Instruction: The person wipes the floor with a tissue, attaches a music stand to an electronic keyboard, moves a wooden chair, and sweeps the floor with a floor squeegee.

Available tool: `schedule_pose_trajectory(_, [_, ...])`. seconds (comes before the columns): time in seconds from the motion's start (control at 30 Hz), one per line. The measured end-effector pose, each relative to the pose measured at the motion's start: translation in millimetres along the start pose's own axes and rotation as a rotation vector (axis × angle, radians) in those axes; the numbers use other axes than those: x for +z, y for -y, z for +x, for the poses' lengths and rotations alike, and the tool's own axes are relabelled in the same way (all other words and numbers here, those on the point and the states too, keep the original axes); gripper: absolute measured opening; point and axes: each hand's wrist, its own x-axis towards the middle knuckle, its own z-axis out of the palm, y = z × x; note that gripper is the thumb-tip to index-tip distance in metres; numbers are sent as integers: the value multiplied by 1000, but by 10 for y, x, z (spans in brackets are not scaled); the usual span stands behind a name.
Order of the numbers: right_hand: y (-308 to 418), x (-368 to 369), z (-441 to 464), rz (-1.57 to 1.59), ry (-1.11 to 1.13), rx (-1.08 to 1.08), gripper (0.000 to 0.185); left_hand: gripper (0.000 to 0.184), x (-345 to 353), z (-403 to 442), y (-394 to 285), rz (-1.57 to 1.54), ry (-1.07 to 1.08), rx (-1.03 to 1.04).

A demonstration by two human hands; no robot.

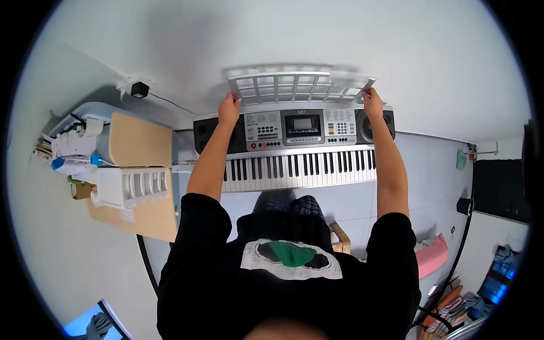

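An electronic keyboard (303, 164) lies across in front of my legs, its keys toward me and its control panel and screen toward the wall. Behind it stands a silver grid-like music stand (294, 88), which I hold by both ends. My left hand (229, 110) is closed on the stand's left end, just above the left speaker. At the right end my right hand (372, 103) pinches the stand's edge above the right speaker. A thin pale sheet (348, 79) shows at the stand's upper right; what it is I cannot make out.
To the left, a wooden desk (141, 139) carries a white rack (133, 187) and a heap of cloth. A black plug (139, 89) sits in the wall socket, with a cable running toward the keyboard. A pink container (432, 256) is at the lower right. The wall rises close behind the stand.
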Motion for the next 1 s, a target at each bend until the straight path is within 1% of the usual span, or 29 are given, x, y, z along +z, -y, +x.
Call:
schedule_pose_trajectory(0.03, [-85,103,73,-4,16,8,22,19,93,51,51,72,25,-23])
schedule_pose_trajectory(0.13, [-272,317,233,25,29,35,22,21,313,164,130,92,99,-60])
schedule_pose_trajectory(0.2, [-359,380,263,49,32,83,23,21,433,208,157,81,102,-75])
schedule_pose_trajectory(0.27, [-432,415,339,43,51,84,23,21,554,199,188,72,106,-95])
schedule_pose_trajectory(0.33, [-473,445,359,53,63,81,22,21,619,207,197,18,127,-189])
schedule_pose_trajectory(0.37, [-483,456,383,50,66,85,22,21,648,211,199,18,133,-192])
schedule_pose_trajectory(0.43, [-526,507,400,46,72,106,22,20,696,202,243,47,99,-133])
schedule_pose_trajectory(0.53, [-588,530,435,53,82,104,22,22,736,223,259,79,148,-165])
schedule_pose_trajectory(0.63, [-656,540,417,60,93,105,22,22,757,226,237,138,156,-142])
schedule_pose_trajectory(0.7, [-631,519,430,72,82,103,22,21,767,247,246,122,172,-150])
schedule_pose_trajectory(0.8, [-547,490,387,49,127,136,24,21,796,260,338,114,189,-153])
schedule_pose_trajectory(0.87, [-494,494,353,106,108,145,26,21,821,231,415,116,195,-149])
schedule_pose_trajectory(0.93, [-550,555,309,133,93,141,25,22,810,214,484,11,100,-136])
schedule_pose_trajectory(1.0, [-586,622,293,162,80,133,24,23,799,230,562,43,138,-142])
